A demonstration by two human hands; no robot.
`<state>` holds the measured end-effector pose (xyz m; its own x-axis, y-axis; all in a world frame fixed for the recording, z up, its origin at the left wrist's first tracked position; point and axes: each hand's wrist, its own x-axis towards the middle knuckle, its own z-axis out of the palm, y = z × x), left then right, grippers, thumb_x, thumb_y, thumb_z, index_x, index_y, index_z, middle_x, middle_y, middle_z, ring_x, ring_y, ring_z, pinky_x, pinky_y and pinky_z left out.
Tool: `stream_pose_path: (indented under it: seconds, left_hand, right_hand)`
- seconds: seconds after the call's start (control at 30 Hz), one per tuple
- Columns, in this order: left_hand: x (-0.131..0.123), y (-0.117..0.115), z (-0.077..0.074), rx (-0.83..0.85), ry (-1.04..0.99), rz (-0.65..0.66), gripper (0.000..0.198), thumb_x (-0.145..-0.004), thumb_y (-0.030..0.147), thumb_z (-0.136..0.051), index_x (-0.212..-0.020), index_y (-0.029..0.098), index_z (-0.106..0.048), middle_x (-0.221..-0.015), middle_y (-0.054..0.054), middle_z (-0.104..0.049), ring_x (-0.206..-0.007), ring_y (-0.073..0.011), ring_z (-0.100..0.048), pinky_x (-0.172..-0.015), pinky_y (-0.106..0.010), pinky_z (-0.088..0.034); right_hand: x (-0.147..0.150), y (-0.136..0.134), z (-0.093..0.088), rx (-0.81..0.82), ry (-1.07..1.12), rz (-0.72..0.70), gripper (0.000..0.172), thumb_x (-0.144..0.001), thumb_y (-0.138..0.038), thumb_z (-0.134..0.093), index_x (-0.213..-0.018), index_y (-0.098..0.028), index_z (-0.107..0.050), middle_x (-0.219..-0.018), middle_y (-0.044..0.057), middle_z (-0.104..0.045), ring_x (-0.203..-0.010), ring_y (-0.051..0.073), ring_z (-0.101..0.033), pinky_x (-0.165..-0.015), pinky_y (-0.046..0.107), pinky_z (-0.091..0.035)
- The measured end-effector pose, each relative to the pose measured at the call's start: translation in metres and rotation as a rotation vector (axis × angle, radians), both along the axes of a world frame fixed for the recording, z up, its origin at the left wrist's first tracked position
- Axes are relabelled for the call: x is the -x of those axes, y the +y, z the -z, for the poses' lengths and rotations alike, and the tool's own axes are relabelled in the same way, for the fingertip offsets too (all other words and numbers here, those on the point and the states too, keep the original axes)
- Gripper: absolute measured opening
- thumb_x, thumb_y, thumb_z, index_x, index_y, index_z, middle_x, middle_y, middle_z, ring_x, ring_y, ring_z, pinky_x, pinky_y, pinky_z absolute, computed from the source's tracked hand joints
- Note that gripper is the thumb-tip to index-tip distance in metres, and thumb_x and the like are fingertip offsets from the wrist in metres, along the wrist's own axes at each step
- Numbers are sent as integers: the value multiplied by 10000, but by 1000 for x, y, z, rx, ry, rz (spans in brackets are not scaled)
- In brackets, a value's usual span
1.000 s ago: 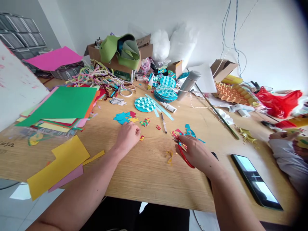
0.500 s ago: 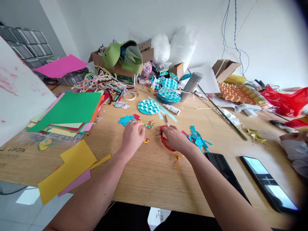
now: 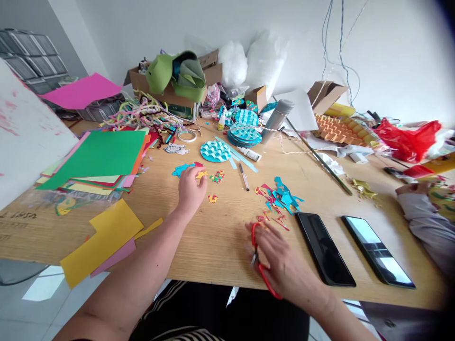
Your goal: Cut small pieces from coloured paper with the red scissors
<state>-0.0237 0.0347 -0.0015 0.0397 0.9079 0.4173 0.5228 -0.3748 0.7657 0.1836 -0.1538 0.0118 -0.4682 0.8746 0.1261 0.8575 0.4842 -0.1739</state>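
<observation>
My left hand (image 3: pixel 192 189) is over the middle of the table with its fingers pinched on a small yellow paper piece (image 3: pixel 201 174). Just behind it lie blue paper cutouts (image 3: pixel 182 169), partly covered by the hand. A small pile of green, red and yellow paper bits (image 3: pixel 217 176) rests to its right, with a few red and yellow bits (image 3: pixel 213 199) nearer. Close to the table's front edge, my right hand (image 3: pixel 280 258) holds red-handled scissors (image 3: pixel 269 280), slightly blurred. Blue and red paper scraps (image 3: pixel 282 195) lie beyond that hand.
Two phones (image 3: pixel 325 248) lie at the right, near another person's sleeve (image 3: pixel 423 218). A pen (image 3: pixel 243 176), a blue patterned disc (image 3: pixel 215 151) and a glue tube (image 3: pixel 250 154) are farther back. Coloured sheets (image 3: pixel 101 154) and yellow paper (image 3: pixel 103 241) occupy the left.
My right hand has drawn back toward the table's front edge with the scissors, uncovering the pen and scraps. My left hand has shifted slightly left, a yellow piece now showing at its fingertips.
</observation>
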Motion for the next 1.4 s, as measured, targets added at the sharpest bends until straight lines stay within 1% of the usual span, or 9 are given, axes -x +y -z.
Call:
stream_pose_path:
  seconds: [0.1,0.23,0.4,0.5,0.73,0.87,1.0,1.23,1.4]
  left_hand:
    - [2,2,-1,-7,-84,-21,208,-789,136,-539,-968,145,-645,-976,-92,-660,-860,-181,-605,-769,-304,-499]
    - [5,4,-1,-45,-258,-49,227,-778,154,-551,-989,149,-633,-986,-77,-643,-833,-158,-601,-730,-281,-507]
    - [7,7,0,-48,-440,-62,271,-761,171,-582,-1030,155,-613,-1035,-78,-633,-845,-147,-601,-756,-285,-513]
    - [8,7,-2,-46,-487,-67,255,-764,175,-586,-1017,157,-610,-1031,-75,-643,-856,-145,-603,-769,-282,-508]
    - [7,2,-8,-18,-550,-34,254,-773,180,-591,-1027,162,-605,-1028,-70,-654,-853,-139,-609,-773,-279,-508]
    - [4,-1,-6,18,-542,7,254,-779,199,-591,-1030,165,-609,-1014,-74,-654,-866,-148,-611,-765,-280,-513]
    - [4,-1,-4,25,-549,-12,255,-787,212,-590,-1037,164,-608,-1025,-76,-653,-868,-150,-611,-766,-286,-513]
    - [3,-1,-6,34,-549,-11,240,-780,226,-598,-1012,170,-618,-995,-69,-659,-863,-154,-612,-768,-288,-509]
    - [7,2,-5,59,-599,-50,237,-778,236,-605,-1006,176,-629,-1015,-66,-666,-889,-157,-616,-774,-282,-495]
  right_hand:
    - [-7,-2,13,62,-1,-47,355,-830,-122,-481,-1185,-112,-477,-1221,184,-599,-1263,279,-479,-1144,522,-233]
    - [-23,22,16,-108,-23,156,255,-871,-186,-503,-1117,-123,-482,-1201,212,-593,-1222,323,-506,-1083,562,-313]
    - [9,64,3,-15,25,3,174,-866,-233,-537,-1019,-163,-494,-1179,168,-586,-1194,272,-526,-1144,495,-244]
    - [23,77,-2,64,1,19,98,-896,-277,-512,-868,-183,-504,-931,104,-626,-932,245,-636,-1122,535,-251]
    - [-2,45,-7,118,-8,60,155,-912,-332,-528,-917,-177,-524,-981,98,-638,-984,234,-630,-1125,523,-235]
    - [14,34,-7,133,13,-12,202,-890,-313,-536,-1014,-153,-532,-1158,149,-605,-1212,272,-506,-1142,486,-222]
    - [19,48,-5,110,-17,58,175,-887,-314,-535,-943,-149,-545,-1040,141,-633,-1066,272,-577,-1093,489,-288]
    - [10,105,-14,6,-154,263,247,-913,-393,-504,-883,-155,-563,-845,115,-650,-907,287,-569,-800,396,-446]
    - [7,85,-16,23,-263,241,282,-909,-405,-504,-820,-151,-590,-804,107,-646,-858,284,-566,-825,411,-413]
